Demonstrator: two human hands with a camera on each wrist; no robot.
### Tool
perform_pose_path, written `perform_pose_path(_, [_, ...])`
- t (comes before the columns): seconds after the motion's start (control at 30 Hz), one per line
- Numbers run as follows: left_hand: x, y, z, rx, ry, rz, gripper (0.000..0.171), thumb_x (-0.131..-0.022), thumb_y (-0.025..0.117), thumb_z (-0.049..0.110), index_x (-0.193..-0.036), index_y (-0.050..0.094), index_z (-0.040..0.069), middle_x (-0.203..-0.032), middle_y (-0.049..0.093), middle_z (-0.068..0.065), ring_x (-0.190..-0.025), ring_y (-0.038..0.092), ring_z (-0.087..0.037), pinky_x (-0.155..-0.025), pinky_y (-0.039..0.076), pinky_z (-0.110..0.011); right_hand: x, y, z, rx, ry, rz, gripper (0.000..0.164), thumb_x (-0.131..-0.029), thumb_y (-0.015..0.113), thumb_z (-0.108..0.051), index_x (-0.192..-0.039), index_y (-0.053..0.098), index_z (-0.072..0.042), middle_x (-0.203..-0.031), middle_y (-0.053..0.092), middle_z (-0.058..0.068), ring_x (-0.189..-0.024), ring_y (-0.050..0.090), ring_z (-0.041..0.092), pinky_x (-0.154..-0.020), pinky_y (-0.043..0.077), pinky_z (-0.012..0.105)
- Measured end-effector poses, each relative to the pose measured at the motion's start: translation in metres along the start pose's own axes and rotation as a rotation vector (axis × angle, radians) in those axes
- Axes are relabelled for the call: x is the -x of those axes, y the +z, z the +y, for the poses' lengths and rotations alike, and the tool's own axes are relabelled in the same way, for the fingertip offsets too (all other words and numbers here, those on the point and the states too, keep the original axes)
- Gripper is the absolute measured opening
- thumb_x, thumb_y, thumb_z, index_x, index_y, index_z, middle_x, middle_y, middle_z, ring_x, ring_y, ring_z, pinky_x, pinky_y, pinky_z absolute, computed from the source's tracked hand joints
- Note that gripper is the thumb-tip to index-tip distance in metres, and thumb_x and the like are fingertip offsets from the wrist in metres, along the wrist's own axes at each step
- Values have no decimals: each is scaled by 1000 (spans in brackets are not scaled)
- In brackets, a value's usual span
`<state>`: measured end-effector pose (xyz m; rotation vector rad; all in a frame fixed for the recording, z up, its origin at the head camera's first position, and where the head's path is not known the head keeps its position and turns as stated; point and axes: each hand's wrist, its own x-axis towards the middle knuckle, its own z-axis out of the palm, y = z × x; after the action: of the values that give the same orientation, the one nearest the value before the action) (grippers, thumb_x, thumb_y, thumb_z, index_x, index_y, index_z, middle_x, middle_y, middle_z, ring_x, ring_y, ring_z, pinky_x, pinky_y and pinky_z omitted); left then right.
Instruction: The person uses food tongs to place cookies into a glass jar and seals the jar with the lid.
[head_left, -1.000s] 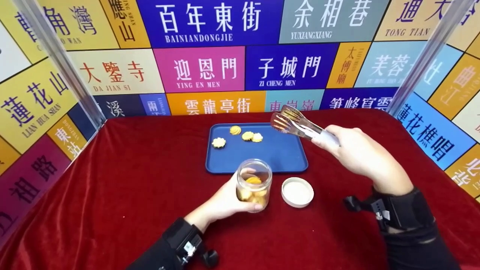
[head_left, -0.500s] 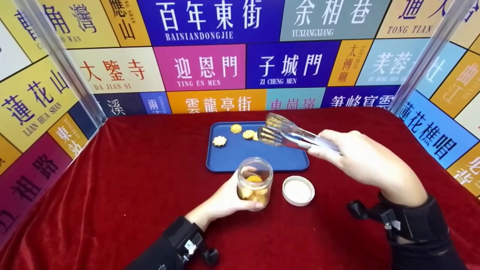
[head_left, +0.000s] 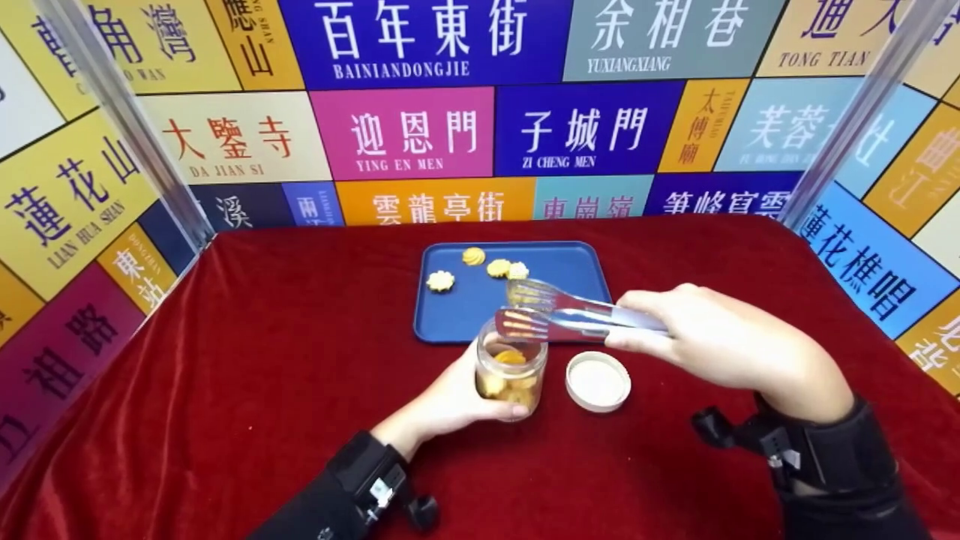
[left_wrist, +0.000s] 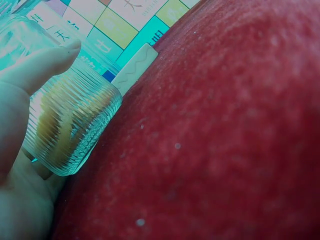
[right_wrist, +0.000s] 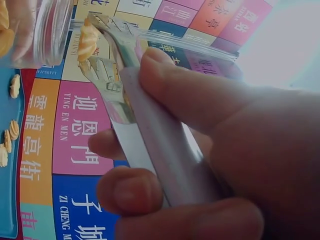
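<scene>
A deep-red velvet cloth (head_left: 285, 337) spreads before a far wall of multicoloured rectangular panels (head_left: 401, 161) bearing Chinese characters, as slanting, pale translucent posts (head_left: 141, 127) rise at left and right.

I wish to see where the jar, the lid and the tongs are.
Jar (left_wrist: 90, 120), left wrist view, on its ribbed wall.
Lid (head_left: 598, 382), head view, on its middle.
Tongs (right_wrist: 151, 121), right wrist view, on the handle.

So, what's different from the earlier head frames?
The tongs in the right grip came left and toward the person; their tips are now near the mouth of the jar. No visible grab or release. Unchanged: left grip on the jar, lid beside it, four cookies on the tray.
</scene>
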<state>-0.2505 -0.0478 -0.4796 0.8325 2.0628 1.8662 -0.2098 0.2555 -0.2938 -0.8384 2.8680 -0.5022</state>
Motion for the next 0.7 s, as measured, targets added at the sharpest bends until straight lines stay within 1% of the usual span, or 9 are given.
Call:
perform_pose_path(0.13, [1,0,0,-18,-19,2,110,-79,95,12,-164,25,19,-144,62,-10,-127,61,-17,-116,44,-36,-2,2,-1,-6,-8,-24,39,-102,58,-65,-105,69,-27,-84,65,-12,-73,57,9,-65,45,30])
perform_pose_path(0.23, [1,0,0,-21,-17,1,107,-79,95,12,-163,28,17,-142,63,-8,-126,62,-18,-115,44,-36,-2,2,-1,-1,-4,-32,39,-102,58,-66,-102,68,-29,-81,64,-12,-72,58,9,-66,46,29])
perform_pose_path(0.4, [1,1,-1,-6,-4,-1,111,-80,94,10,-165,23,18,-147,59,-14,-128,61,-19,-115,44,-35,-1,2,-1,11,-4,-25,39,-102,58,-66,-102,67,-28,-79,62,-13,-71,57,9,-64,45,30])
perform_pose_path(0.47, [0,1,-2,3,3,-3,113,-80,93,8,-166,21,18,-148,58,-14,-129,61,-20,-115,44,-36,0,1,0,14,0,-24,39,-102,59,-66,-102,68,-28,-79,62,-13,-71,57,9,-64,45,30])
perform_pose_path(0.63, [0,1,-2,14,9,-4,109,-79,94,7,-163,27,22,-144,61,-6,-128,61,-20,-115,45,-36,-1,2,1,-1,12,-44,42,-101,60,-66,-103,67,-25,-79,62,-12,-68,56,9,-61,44,29])
perform_pose_path(0.7, [0,1,-1,13,7,-2,106,-79,94,9,-162,29,23,-143,61,-6,-128,62,-19,-114,46,-36,-1,2,2,-9,13,-50,42,-101,60,-65,-105,67,-24,-79,63,-12,-68,56,9,-60,44,29])
